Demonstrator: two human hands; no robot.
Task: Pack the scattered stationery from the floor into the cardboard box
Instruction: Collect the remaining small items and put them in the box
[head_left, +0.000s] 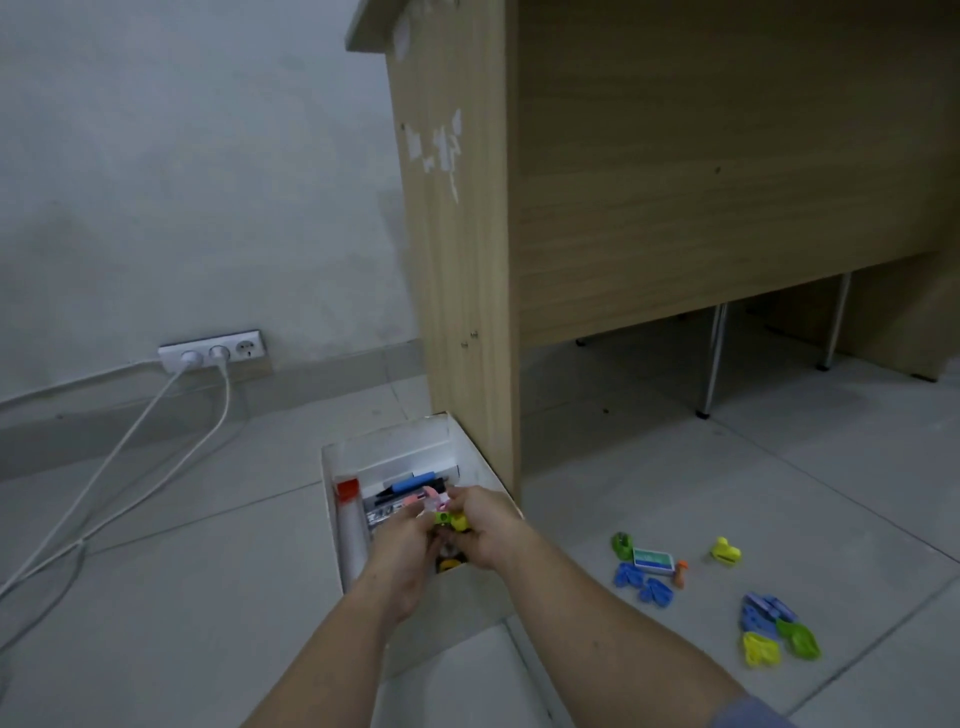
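Observation:
The white cardboard box (332, 483) stands open on the floor against the desk's side panel. Inside lie a tube with a red cap (349, 514), a blue-gripped pen (410, 484) and other stationery. Both my hands are inside the box. My left hand (402, 540) and my right hand (485, 530) together hold a cluster of small pink, green and yellow pieces (448, 517) between their fingers. On the floor to the right lie scattered pieces: a green one (622, 544), a small card box (653, 561), blue clips (639, 582), a yellow piece (725, 552).
A wooden desk panel (467, 260) rises right behind the box, with metal legs (712, 358) further right. More blue, green and yellow clips (776, 631) lie at the right. A wall socket (213, 351) with two white cables (130, 467) running across the floor is on the left.

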